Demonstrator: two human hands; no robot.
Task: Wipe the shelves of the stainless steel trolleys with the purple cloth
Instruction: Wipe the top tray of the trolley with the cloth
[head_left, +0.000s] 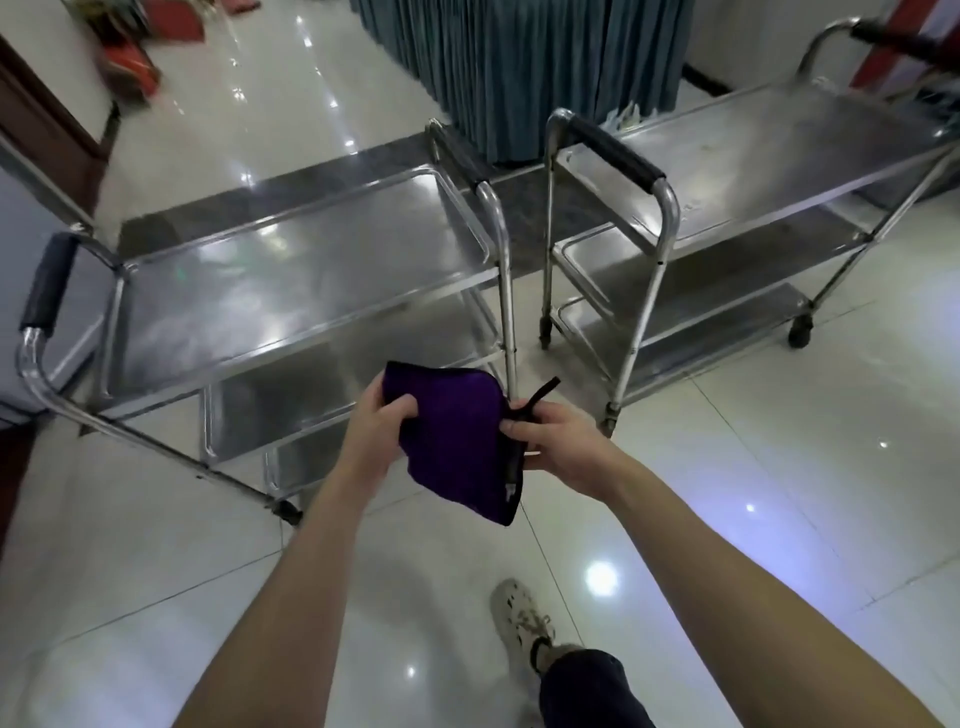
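I hold the purple cloth (457, 441) in front of me with both hands, in the air above the floor. My left hand (382, 431) grips its left edge, thumb on top. My right hand (553, 439) pinches its right edge, where a dark loop sticks up. Two stainless steel trolleys stand ahead. The left trolley (291, 280) has a shiny top shelf and lower shelves beneath, just beyond the cloth. The right trolley (727, 171) stands farther back to the right, with three shelves and black-padded handles.
Glossy white floor tiles (779, 519) surround me. A teal pleated curtain (519, 67) hangs behind the trolleys. A dark wooden door frame (47, 114) is at the left. My foot in a pale shoe (522, 621) steps forward below the cloth.
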